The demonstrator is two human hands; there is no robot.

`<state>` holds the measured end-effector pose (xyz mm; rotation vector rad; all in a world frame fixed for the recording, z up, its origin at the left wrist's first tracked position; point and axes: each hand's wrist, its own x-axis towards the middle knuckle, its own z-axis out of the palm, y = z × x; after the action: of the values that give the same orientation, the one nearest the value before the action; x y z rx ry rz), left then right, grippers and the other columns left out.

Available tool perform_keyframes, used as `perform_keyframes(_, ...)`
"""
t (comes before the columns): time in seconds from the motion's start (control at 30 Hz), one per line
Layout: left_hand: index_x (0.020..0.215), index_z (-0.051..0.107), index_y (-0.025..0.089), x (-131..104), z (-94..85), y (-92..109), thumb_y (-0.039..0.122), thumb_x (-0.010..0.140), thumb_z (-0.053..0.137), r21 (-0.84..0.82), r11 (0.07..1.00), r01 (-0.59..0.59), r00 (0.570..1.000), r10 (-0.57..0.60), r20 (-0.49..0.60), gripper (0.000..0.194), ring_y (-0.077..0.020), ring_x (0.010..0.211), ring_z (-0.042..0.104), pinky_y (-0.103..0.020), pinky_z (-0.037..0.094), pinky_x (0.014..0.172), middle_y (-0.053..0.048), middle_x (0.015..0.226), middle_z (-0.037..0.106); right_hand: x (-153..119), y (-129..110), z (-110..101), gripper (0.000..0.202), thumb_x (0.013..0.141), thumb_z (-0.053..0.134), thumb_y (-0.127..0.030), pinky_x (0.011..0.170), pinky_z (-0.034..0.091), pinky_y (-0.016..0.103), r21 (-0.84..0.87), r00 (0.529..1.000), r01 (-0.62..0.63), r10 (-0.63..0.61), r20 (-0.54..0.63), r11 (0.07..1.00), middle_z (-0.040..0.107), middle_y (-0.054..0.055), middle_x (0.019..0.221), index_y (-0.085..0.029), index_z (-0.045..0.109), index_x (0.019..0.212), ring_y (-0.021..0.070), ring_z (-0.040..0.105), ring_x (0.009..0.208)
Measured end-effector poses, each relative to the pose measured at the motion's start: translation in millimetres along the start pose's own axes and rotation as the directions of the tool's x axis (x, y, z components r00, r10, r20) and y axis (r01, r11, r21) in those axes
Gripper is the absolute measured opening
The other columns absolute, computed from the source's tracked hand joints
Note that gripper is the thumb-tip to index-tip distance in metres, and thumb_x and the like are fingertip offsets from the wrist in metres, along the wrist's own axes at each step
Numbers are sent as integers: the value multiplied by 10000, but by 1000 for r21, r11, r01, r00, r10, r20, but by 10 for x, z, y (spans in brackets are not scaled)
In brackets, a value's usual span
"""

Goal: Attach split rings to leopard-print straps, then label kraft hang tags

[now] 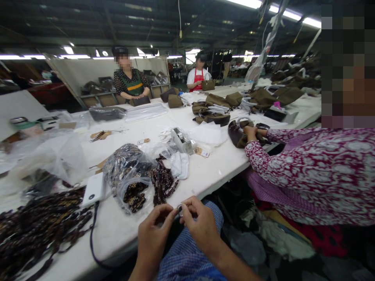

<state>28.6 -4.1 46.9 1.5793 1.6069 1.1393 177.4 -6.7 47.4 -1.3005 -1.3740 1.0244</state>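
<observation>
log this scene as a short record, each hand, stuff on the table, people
left hand: pinching a small ring
right hand: pinching the same ring
table: white, cluttered
near left: dark brown strands, white device with black cable, clear plastic bag
at right: co-worker in patterned sleeves, handling a brown item
across: two co-workers in aprons
</observation>
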Motion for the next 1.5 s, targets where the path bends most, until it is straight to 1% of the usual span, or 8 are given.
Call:
perform_keyframes(0.37, 891, 712, 176, 267, 298, -70, 433, 784, 677, -175, 978, 116, 987, -94, 132, 281, -227, 813, 732, -292, 585, 737, -54, 865, 773, 111, 254, -47, 192, 954, 491, -324, 597, 463, 221, -50, 997, 71, -72, -7, 996, 699, 9, 712, -217, 649, 933, 158, 661, 616)
perform_keyframes(0.47, 1038, 677, 179, 534, 377, -143, 445, 888, 554, 78, 997, -2, 988, -10, 155, 329, -192, 729, 721, -268, 571, 646, -51, 891, 763, 167, 305, -80, 226, 951, 504, -379, 556, 459, 216, 56, 997, -31, 35, -71, 998, 684, -1, 637, -209, 647, 910, 154, 639, 561)
perform_keyframes(0.6, 1048, 672, 205, 926, 473, -236, 316, 910, 550, 497, 830, -255, 964, 180, 194, 215, -213, 944, 679, -314, 517, 839, -69, 1061, 719, 250, 326, -154, 302, 927, 529, -466, 501, 437, 209, 162, 984, -111, 131, -119, 980, 678, 8, 610, -190, 638, 872, 144, 600, 512)
perform_keyframes(0.73, 811, 691, 189, 1117, 556, -305, 182, 816, 636, 577, 753, -317, 946, 204, 254, 56, -257, 929, 648, -334, 490, 807, -79, 885, 712, 311, 317, -202, 356, 914, 541, -511, 489, 429, 208, 178, 981, -113, 138, -139, 977, 671, 17, 599, -172, 641, 871, 136, 584, 499)
perform_keyframes(0.83, 787, 693, 195, 1151, 529, -321, 162, 851, 572, 589, 729, -348, 935, 223, 276, 142, -239, 898, 644, -318, 479, 798, -74, 840, 714, 337, 323, -212, 375, 910, 549, -527, 488, 426, 209, 180, 979, -108, 136, -154, 978, 666, 16, 594, -166, 646, 881, 133, 582, 495)
perform_keyframes(1.07, 1020, 709, 228, 1165, 164, -178, 348, 917, 523, 477, 793, -378, 923, 284, 259, 244, -222, 990, 675, -336, 497, 906, -60, 1048, 750, 447, 295, -197, 356, 907, 574, -511, 477, 408, 201, 235, 980, -99, 136, -147, 967, 677, 25, 609, -164, 631, 853, 119, 561, 494)
perform_keyframes(1.2, 965, 719, 223, 1032, 4, -5, 362, 895, 554, 211, 909, -361, 924, 317, 215, 226, -212, 956, 697, -327, 529, 887, -58, 1016, 752, 538, 241, -141, 343, 907, 582, -494, 478, 404, 198, 255, 983, -81, 120, -140, 964, 681, 31, 608, -157, 629, 859, 114, 552, 491)
perform_keyframes(1.5, 874, 720, 196, 713, 92, 54, 291, 866, 613, -178, 943, -280, 925, 315, 212, 144, -191, 926, 686, -288, 567, 836, -65, 954, 715, 568, 53, -71, 349, 858, 629, -510, 455, 418, 199, 329, 987, -74, 115, -108, 942, 646, -7, 559, -161, 625, 836, 111, 542, 445)
